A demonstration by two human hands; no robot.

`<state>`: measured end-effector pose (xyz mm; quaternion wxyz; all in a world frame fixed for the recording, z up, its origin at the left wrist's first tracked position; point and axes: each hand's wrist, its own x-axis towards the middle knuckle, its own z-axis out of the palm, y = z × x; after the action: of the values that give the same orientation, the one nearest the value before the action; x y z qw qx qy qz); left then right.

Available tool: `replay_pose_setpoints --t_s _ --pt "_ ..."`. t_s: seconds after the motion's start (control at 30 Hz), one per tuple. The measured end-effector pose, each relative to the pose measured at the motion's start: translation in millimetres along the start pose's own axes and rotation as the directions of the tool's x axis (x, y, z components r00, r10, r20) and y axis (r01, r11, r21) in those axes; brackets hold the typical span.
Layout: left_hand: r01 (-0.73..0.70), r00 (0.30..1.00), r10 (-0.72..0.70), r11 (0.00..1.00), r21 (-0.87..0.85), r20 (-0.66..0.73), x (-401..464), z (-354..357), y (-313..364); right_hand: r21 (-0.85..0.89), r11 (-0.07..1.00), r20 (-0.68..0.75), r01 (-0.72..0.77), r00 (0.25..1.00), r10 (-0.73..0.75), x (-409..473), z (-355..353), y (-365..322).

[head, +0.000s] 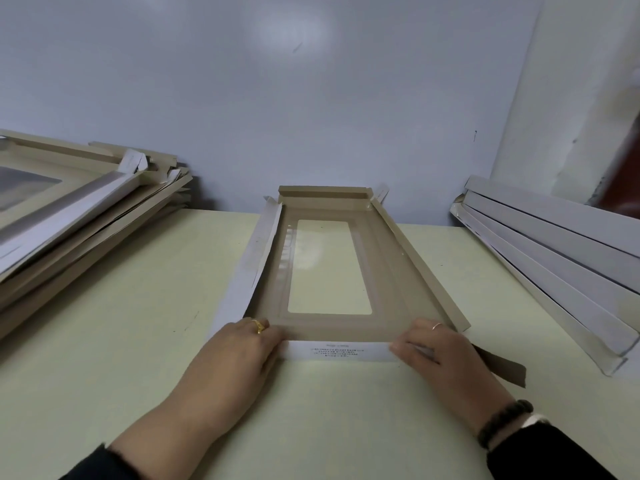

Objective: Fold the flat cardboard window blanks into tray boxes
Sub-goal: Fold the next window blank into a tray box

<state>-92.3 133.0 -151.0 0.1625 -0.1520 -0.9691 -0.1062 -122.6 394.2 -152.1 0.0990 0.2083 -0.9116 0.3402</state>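
My left hand (242,344) and right hand (431,344) sit apart, each pinching an end of the near flap (341,351) of the window blank (329,327) lying mid-surface (138,323). If I lift unevenly, I reckon the crease skews or the corner tab (504,367) misses. Beyond, the far flap (325,194) stands up, and pulling could slide the blank, letting it sag

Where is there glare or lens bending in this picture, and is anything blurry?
Head view: soft glare on the wall and on the box's plastic window; wide-angle bending tilts the side stacks outward; print on the near flap is too blurred to read.
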Motion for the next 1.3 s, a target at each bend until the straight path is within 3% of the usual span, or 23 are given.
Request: replay_pose_setpoints --t_s 0.13,0.2,0.33,0.4,0.53,0.7,0.8,0.9,1.03,1.23,1.3 --pt "-0.091 0.990 0.104 0.987 0.133 -0.093 7 7 20 -0.116 0.993 -0.031 -0.007 1.000 0.003 9 6 -1" --pt "-0.060 0.998 0.057 0.990 0.127 0.027 10 10 34 -0.274 0.962 -0.034 -0.008 0.999 -0.002 12 9 -5" --pt "0.020 0.988 -0.041 0.990 0.136 0.149 19 31 35 -0.517 0.840 -0.017 0.167 0.979 -0.205 16 23 -19" --pt "0.049 0.978 -0.073 0.991 0.124 0.198 23 36 33 -0.431 0.869 0.149 0.243 0.969 -0.197 18 38 -25" --pt "0.082 0.944 -0.104 0.993 0.084 0.314 22 38 25 -0.382 0.912 0.300 0.152 0.953 -0.034 18 48 -13" --pt "0.121 0.934 -0.138 0.990 0.072 0.328 20 36 17 -0.448 0.889 0.286 0.099 0.957 0.038 16 39 -1" --pt "0.114 0.956 -0.125 0.992 0.060 0.265 19 33 16 -0.425 0.901 0.240 0.087 0.971 0.019 17 37 -4" --pt "0.078 0.989 -0.087 0.994 0.082 0.119 18 26 19 -0.415 0.906 0.092 0.081 0.995 -0.047 17 28 -11" --pt "-0.001 1.000 0.003 0.997 0.072 -0.028 14 13 27 -0.464 0.858 -0.046 0.221 0.961 -0.273 9 24 -26" --pt "-0.023 0.997 0.022 1.000 0.012 0.075 3 11 23 -0.337 0.901 -0.052 0.273 0.950 -0.308 3 26 -28" --pt "-0.056 0.996 0.055 0.998 0.010 0.072 4 7 25 -0.344 0.900 0.015 0.268 0.960 -0.280 6 28 -30"
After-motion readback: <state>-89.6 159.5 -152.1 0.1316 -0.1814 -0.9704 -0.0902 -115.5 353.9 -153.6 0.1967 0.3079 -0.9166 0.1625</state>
